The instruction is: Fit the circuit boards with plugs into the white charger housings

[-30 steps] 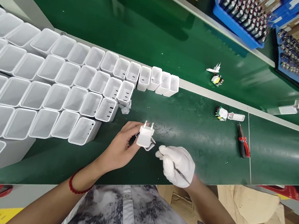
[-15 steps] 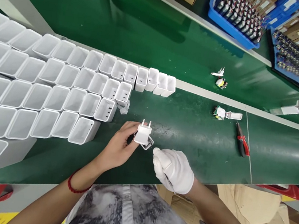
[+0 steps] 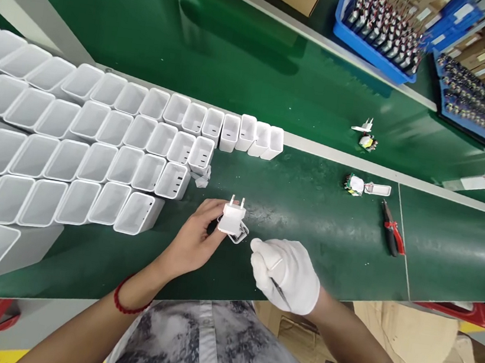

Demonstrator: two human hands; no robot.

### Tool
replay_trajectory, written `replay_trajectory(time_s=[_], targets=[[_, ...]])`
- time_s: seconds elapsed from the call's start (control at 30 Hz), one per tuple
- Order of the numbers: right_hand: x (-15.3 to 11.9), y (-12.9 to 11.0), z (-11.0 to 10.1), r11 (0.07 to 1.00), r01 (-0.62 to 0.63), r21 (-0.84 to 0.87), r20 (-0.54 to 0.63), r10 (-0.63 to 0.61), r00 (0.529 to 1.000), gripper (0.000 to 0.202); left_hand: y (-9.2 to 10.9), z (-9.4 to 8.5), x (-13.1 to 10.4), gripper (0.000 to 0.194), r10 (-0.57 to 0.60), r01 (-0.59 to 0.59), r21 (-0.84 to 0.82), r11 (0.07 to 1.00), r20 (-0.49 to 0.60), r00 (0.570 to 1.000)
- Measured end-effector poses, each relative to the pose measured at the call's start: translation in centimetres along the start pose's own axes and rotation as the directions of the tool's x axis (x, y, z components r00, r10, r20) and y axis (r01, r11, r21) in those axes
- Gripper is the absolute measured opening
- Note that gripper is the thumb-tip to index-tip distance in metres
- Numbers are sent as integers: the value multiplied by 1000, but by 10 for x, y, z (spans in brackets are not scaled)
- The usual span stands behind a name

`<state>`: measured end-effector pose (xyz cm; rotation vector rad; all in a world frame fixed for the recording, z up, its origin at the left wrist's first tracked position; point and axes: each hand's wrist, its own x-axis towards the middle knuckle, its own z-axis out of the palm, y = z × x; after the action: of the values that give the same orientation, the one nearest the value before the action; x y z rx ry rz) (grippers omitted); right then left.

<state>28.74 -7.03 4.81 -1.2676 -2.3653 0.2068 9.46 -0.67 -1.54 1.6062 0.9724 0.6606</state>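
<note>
My bare left hand (image 3: 194, 236) is closed round a white two-pin plug part (image 3: 233, 218), its metal pins pointing away from me. Beneath it, tilted to the right, a small white frame with a dark inside (image 3: 240, 233) peeks out; the fingers hide the rest. Just right of it, my right hand (image 3: 286, 275) in a white glove forms a fist. A thin dark metal tool (image 3: 280, 292) runs out of that fist toward the wrist; its other end is covered by the glove. The right hand is apart from the plug part.
Rows of white open-topped housings (image 3: 111, 166) fill the bench's left. Pliers with red and black handles (image 3: 393, 232) lie at right, near a circuit board assembly with white cover (image 3: 354, 185). A blue bin of parts (image 3: 370, 55) and a blue tray (image 3: 465, 100) sit on the shelf.
The view has shifted slightly. My right hand has turned a little and moved slightly right, showing more of the dark tool. The left hand keeps its hold on the plug part.
</note>
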Motion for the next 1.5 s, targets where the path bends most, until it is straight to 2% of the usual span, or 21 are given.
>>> replay_trajectory(time_s=[0.13,0.2,0.27,0.33,0.4,0.43,0.5,0.57,0.6,0.67,0.73,0.77,0.83,0.97,1.07,1.17,1.3,1.4,1.43,1.5], targets=[[8,-8,2,990,5,-140,67,4,998,16,1,0,1,32,0,0,-13,1000,5,1000],[10,-8,-1,988,-15,-152,66,26,998,14,0,-1,1,32,1,-1,-18,1000,4,1000],[8,-3,-7,996,-53,-66,17,54,998,16,-1,-1,1,32,8,-7,-21,1000,8,1000],[3,4,-14,988,-110,108,-99,121,988,17,-3,0,0,31,20,-19,-24,1000,11,1000],[-3,10,-18,949,-174,264,-216,234,948,20,-5,2,0,30,31,-30,-28,999,5,1000],[-6,13,-17,938,-198,285,-243,271,931,23,-6,3,0,30,33,-33,-30,999,-3,999],[-11,15,-10,954,-225,199,-211,266,941,28,-5,5,1,29,26,-27,-40,999,-25,999],[-11,15,1,968,-222,115,-85,233,969,31,1,6,2,30,10,-12,-56,998,-42,999],[-10,14,7,956,-258,138,-33,264,964,33,6,7,3,30,7,-10,-66,998,-47,999],[-6,13,15,851,-413,323,24,429,903,45,18,11,3,31,30,-34,-88,996,-52,998],[-1,13,16,629,-533,566,135,567,812,57,30,17,3,33,95,-101,-108,989,-59,994],[2,13,14,513,-552,658,209,579,788,60,36,21,2,34,135,-142,-114,983,-71,988],[7,12,8,364,-536,762,304,531,791,64,42,28,2,39,217,-227,-101,969,-98,971],[12,12,1,312,-458,833,238,545,804,58,42,40,8,50,358,-362,-26,932,-94,929],[9,22,0,259,-424,868,222,560,798,60,42,48,20,51,361,-362,-23,932,-44,932],[-2,38,-7,285,-411,866,176,596,783,64,51,57,37,45,229,-231,-74,970,-38,973],[-15,58,-22,470,-451,759,42,655,755,65,73,75,70,42,61,-66,-146,987,-39,997],[-11,77,-37,620,-518,589,-49,667,743,42,88,85,99,42,29,-25,-188,982,17,999],[-7,88,-43,643,-554,529,-71,684,726,37,91,87,107,45,37,-31,-203,979,25,999],[3,119,-58,640,-645,418,-109,740,664,33,95,87,118,56,72,-68,-205,976,9,997]])
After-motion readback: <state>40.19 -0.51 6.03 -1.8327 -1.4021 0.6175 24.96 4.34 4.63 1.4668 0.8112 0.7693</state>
